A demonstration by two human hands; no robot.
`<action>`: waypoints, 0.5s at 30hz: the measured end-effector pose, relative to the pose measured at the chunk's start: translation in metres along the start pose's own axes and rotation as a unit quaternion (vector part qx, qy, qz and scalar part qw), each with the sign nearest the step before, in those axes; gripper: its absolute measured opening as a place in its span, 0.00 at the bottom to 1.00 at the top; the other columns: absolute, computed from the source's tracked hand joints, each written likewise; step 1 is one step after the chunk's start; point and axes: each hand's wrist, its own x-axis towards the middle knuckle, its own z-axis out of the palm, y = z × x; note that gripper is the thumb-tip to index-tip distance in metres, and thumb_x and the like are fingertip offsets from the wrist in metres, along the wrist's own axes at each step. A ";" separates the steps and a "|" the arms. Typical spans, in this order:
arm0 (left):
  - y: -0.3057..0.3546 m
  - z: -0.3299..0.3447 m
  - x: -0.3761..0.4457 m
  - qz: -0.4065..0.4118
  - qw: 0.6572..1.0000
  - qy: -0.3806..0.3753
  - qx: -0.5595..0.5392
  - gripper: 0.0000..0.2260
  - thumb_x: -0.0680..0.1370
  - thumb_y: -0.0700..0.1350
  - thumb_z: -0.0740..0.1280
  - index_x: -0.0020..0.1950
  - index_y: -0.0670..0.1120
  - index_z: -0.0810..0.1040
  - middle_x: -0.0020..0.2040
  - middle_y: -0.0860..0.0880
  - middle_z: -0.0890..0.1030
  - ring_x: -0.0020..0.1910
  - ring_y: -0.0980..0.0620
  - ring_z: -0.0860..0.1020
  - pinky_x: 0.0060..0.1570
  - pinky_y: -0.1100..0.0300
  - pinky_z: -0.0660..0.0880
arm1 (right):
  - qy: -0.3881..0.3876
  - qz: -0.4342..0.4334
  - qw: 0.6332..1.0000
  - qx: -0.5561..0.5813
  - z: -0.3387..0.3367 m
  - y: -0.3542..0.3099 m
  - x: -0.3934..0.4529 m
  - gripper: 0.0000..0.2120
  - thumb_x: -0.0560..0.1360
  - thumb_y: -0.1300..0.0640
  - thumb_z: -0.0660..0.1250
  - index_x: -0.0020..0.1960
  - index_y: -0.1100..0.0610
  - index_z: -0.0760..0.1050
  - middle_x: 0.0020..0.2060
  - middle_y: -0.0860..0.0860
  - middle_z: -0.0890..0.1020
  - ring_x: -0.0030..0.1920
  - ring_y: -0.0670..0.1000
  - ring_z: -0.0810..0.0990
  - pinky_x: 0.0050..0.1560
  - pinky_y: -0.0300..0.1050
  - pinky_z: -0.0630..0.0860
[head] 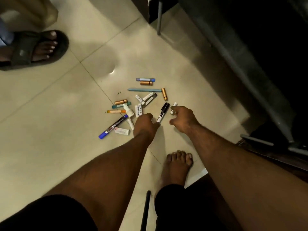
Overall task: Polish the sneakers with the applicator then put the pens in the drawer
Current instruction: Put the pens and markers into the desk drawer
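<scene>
Head view, floor level.

Pens: a loose scatter on the tiled floor (50, 100), just ahead of your bare foot (178, 165). Among them:
- black marker (162, 112), lying between your two hands, white-labelled barrel toward you, cap pointing away;
- blue marker (113, 126), at the left edge of the pile;
- pale blue pen (144, 90), at the far side;
- copper-coloured tubes (146, 83), several, short;
- small white dropper bottle (128, 111) and white labelled sticks mixed in.

Handling: all light, stiff, smooth-barrelled plastic or metal. Expect them to roll on the glossy tile. Pinch each across the mid-barrel, or sweep several together and take them as a bundle.

Left hand (145, 123): knuckles up, fingers curled down at the near end of the black marker; whether they already grip anything is hidden, so you cannot tell.

Right hand (182, 118): fingers bent, fingertips pinching what looks like a small white item (173, 108) at the pile's right edge.

Drawer: not identifiable; dark furniture (250, 64) stands to your right.

Also present: another person's sandalled foot (33, 49), far left.
</scene>
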 end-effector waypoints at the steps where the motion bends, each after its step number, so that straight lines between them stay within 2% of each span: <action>1: -0.004 0.001 0.001 -0.001 1.000 -0.003 0.009 0.16 0.76 0.49 0.70 0.61 0.44 0.77 0.58 0.43 0.79 0.57 0.43 0.77 0.50 0.56 0.73 | -0.008 -0.006 1.000 -0.014 0.005 0.002 0.005 0.32 0.71 0.61 0.73 0.72 0.53 0.68 0.66 0.56 0.74 0.63 0.56 0.75 0.63 0.43 0.71; 5: -0.008 0.009 0.007 0.013 0.999 -0.016 0.050 0.14 0.76 0.49 0.70 0.57 0.44 0.77 0.57 0.43 0.77 0.54 0.42 0.77 0.46 0.55 0.72 | -0.021 -0.013 0.998 -0.057 0.019 0.011 0.024 0.30 0.73 0.63 0.68 0.73 0.50 0.66 0.66 0.57 0.66 0.60 0.58 0.75 0.63 0.43 0.72; 8: -0.003 0.017 0.010 0.021 0.997 -0.020 0.077 0.10 0.77 0.45 0.67 0.57 0.45 0.76 0.56 0.42 0.76 0.53 0.41 0.77 0.43 0.56 0.71 | 0.005 -0.029 0.996 -0.081 0.024 0.018 0.035 0.27 0.74 0.65 0.66 0.71 0.51 0.69 0.65 0.57 0.65 0.60 0.59 0.75 0.64 0.45 0.72; 11: 0.000 0.020 0.014 0.017 0.996 -0.029 0.086 0.10 0.77 0.44 0.67 0.57 0.45 0.76 0.56 0.42 0.76 0.52 0.41 0.77 0.42 0.56 0.70 | 0.036 -0.045 0.993 -0.105 0.025 0.023 0.040 0.20 0.73 0.66 0.66 0.64 0.55 0.74 0.62 0.58 0.71 0.58 0.60 0.75 0.58 0.44 0.73; 15: 0.006 0.016 0.012 0.025 0.996 -0.038 0.071 0.10 0.75 0.44 0.67 0.56 0.44 0.77 0.54 0.42 0.79 0.50 0.42 0.77 0.44 0.55 0.75 | 0.032 -0.008 0.990 -0.139 0.011 0.019 0.028 0.13 0.74 0.61 0.70 0.59 0.59 0.79 0.57 0.58 0.79 0.57 0.59 0.78 0.53 0.43 0.75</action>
